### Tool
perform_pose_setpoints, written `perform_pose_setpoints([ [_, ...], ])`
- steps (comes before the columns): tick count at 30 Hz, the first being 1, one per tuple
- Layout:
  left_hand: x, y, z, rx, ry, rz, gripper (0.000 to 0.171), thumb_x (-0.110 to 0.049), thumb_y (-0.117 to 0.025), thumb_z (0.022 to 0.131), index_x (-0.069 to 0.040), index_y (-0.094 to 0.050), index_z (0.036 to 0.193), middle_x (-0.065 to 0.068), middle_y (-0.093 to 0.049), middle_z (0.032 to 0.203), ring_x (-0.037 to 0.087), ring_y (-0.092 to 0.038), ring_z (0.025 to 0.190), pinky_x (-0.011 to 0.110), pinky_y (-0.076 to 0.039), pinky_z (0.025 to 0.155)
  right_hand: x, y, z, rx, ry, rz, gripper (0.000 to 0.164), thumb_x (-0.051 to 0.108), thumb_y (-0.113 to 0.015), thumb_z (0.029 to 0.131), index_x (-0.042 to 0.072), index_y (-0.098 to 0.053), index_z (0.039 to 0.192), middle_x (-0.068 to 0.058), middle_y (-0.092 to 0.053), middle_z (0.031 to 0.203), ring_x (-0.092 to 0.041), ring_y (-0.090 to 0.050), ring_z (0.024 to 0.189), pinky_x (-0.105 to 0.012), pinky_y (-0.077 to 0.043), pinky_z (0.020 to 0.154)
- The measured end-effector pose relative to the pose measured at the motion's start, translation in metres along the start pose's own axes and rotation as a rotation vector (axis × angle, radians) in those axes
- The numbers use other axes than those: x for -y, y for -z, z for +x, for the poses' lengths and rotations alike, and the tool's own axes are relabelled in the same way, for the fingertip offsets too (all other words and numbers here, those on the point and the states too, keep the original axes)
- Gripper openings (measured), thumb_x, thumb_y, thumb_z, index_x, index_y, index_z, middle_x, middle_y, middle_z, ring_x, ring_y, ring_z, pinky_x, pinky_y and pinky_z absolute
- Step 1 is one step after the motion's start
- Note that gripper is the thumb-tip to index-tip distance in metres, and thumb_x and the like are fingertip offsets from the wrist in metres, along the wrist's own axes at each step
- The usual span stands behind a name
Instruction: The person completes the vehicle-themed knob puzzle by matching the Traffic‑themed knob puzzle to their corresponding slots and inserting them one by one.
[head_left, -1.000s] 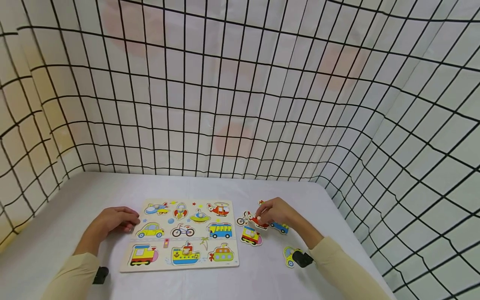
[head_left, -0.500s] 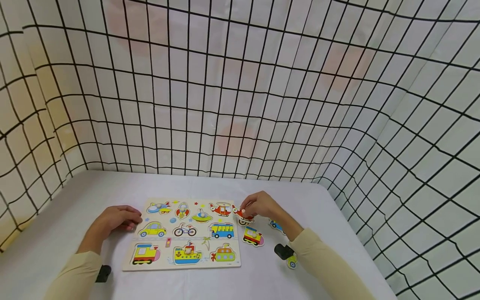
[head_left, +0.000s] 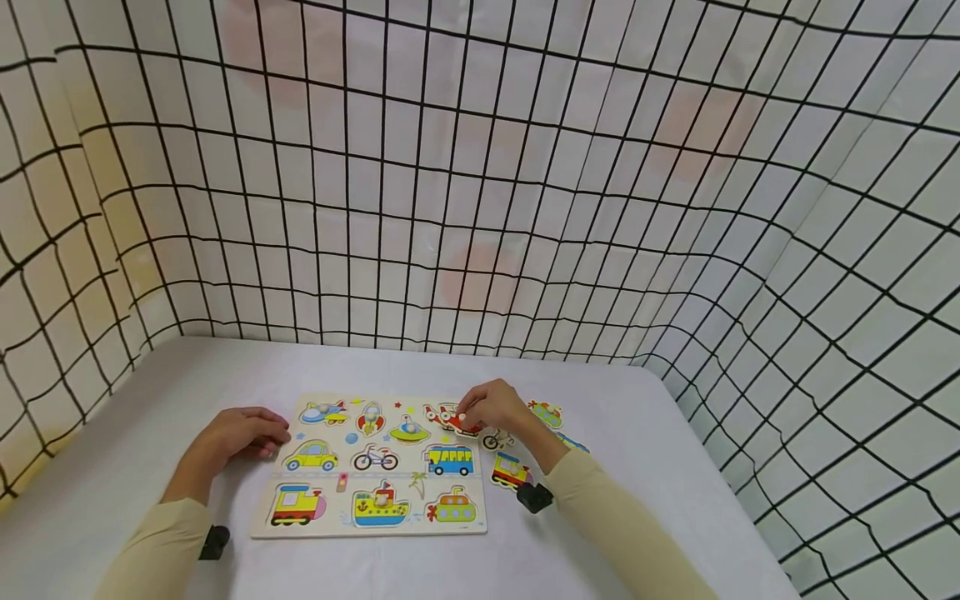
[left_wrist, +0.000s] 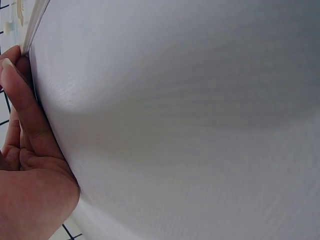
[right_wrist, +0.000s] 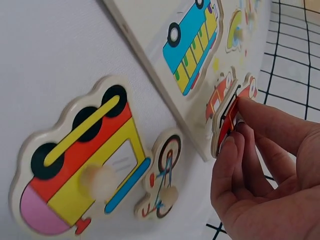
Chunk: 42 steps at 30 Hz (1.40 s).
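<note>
My right hand (head_left: 497,407) pinches a red helicopter puzzle piece (right_wrist: 227,120) between thumb and fingers. The piece is tilted, close over the printed helicopter at the top right of the wooden puzzle board (head_left: 337,532). My left hand (head_left: 243,433) rests on the table with relaxed fingers, its fingertips at the board's left edge. In the left wrist view, the fingers (left_wrist: 30,110) reach the board's edge. Knobbed plane (head_left: 324,412), rocket (head_left: 371,419), flying saucer (head_left: 408,429) and ship (head_left: 381,505) pieces sit in the board.
Right of the board lie a train piece (right_wrist: 82,172), a bicycle piece (right_wrist: 165,175) and a submarine piece (head_left: 546,412). A bus piece (head_left: 573,443) is partly hidden behind the right forearm. Black-lined white sheeting (head_left: 465,208) surrounds the white table (head_left: 420,571).
My right hand has carried the helicopter piece leftward from among the loose pieces to over the board's top right. The right forearm now hides the car piece. My left hand stays at the board's edge.
</note>
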<state>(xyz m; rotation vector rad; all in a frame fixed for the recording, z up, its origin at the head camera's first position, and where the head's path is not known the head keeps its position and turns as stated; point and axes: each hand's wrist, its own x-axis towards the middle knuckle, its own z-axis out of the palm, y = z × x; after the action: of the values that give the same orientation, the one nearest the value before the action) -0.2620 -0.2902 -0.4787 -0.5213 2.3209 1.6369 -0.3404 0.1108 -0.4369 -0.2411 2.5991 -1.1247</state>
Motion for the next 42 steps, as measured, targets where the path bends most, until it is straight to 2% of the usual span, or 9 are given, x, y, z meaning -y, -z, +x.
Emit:
perform_pose_setpoints([
  [10,-0.003,-0.001,-0.003,-0.011,-0.008,0.007,0.039,-0.016,-0.077,0.086,0.005,-0.065,0.117,0.006,-0.072,0.085,0.021,-0.066,0.068,0.028,-0.059,0.069,0.006,-0.022,0.016,-0.045,0.002,-0.042,0.009,0.009,-0.081,0.079,0.014,-0.079,0.086,-0.001,-0.073,0.091,-0.017,-0.063,0.077,-0.027,-0.052,0.067],
  [15,-0.002,-0.003,-0.002,-0.017,0.001,0.003,0.04,-0.016,-0.077,0.085,0.004,-0.065,0.118,0.008,-0.073,0.088,0.023,-0.066,0.069,0.029,-0.059,0.07,0.009,-0.029,0.017,-0.071,-0.034,-0.063,0.008,0.01,-0.082,0.08,0.015,-0.079,0.086,-0.002,-0.073,0.094,-0.018,-0.061,0.082,-0.028,-0.051,0.068],
  [20,-0.001,-0.002,0.0,-0.014,0.004,-0.01,0.039,-0.015,-0.077,0.084,0.003,-0.066,0.117,0.007,-0.072,0.086,0.023,-0.066,0.069,0.029,-0.059,0.07,0.011,-0.031,0.017,-0.081,-0.06,-0.054,0.007,0.01,-0.081,0.081,0.015,-0.079,0.086,-0.003,-0.072,0.095,-0.019,-0.062,0.082,-0.028,-0.051,0.068],
  [32,-0.001,-0.002,-0.001,-0.016,-0.004,-0.007,0.036,-0.015,-0.077,0.085,0.003,-0.067,0.114,0.006,-0.072,0.085,0.023,-0.066,0.069,0.029,-0.058,0.07,0.006,-0.031,0.018,-0.14,-0.029,-0.076,0.009,0.011,-0.082,0.079,0.015,-0.08,0.086,-0.003,-0.073,0.094,-0.019,-0.059,0.085,-0.028,-0.048,0.068],
  [42,-0.004,-0.003,-0.003,-0.02,0.004,-0.003,0.038,-0.015,-0.078,0.084,0.004,-0.066,0.115,0.007,-0.072,0.085,0.023,-0.065,0.068,0.029,-0.058,0.07,0.004,-0.034,0.021,-0.156,-0.075,-0.058,0.009,0.012,-0.082,0.079,0.017,-0.081,0.087,-0.003,-0.073,0.098,-0.02,-0.059,0.089,-0.03,-0.049,0.072],
])
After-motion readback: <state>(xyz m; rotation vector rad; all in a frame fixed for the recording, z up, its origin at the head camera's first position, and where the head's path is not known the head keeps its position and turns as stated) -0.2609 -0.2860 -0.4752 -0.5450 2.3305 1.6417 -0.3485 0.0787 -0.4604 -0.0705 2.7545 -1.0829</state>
